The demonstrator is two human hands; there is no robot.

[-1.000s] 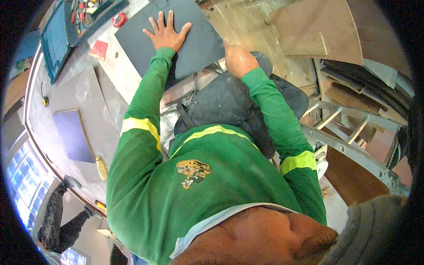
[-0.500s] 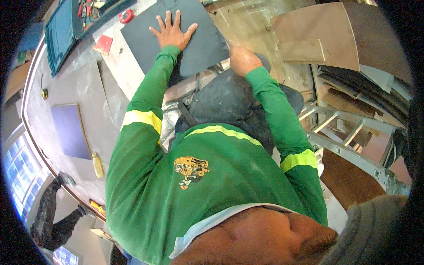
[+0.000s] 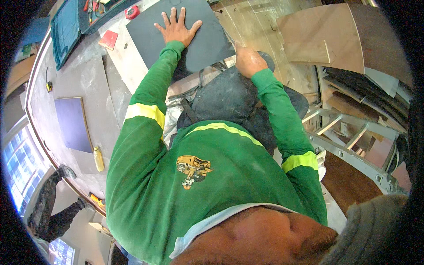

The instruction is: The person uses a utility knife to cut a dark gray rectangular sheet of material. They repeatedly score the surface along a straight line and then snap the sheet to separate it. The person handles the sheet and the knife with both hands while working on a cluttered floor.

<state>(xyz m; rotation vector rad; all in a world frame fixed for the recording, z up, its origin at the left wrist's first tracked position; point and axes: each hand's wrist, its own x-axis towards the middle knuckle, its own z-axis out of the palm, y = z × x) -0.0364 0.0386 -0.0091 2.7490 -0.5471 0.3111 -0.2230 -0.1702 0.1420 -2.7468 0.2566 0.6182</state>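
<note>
A dark grey flat panel (image 3: 205, 37) lies at the top centre, over a pale board (image 3: 126, 55). Pressed flat on its upper face is my left hand (image 3: 177, 30), fingers spread and nothing gripped. At the panel's right edge, my right hand (image 3: 249, 61) is closed around a thin, narrow tool (image 3: 230, 38), whose tip lies along that edge; its exact kind is too small to make out. My bent knee in dark trousers (image 3: 221, 95) is just below the panel.
Left of the panel are a red tape measure (image 3: 132, 12), a red square piece (image 3: 108, 40) and a blue toolbox (image 3: 66, 33). Farther left lie another dark panel (image 3: 74, 123) and a yellow bottle (image 3: 98, 159). A ladder (image 3: 353, 141) and sheets of board (image 3: 324, 33) are at right.
The whole view has shifted slightly. My left hand stays flat on the panel, and my right hand stays at the panel's edge with the thin tool, a little farther down along it.
</note>
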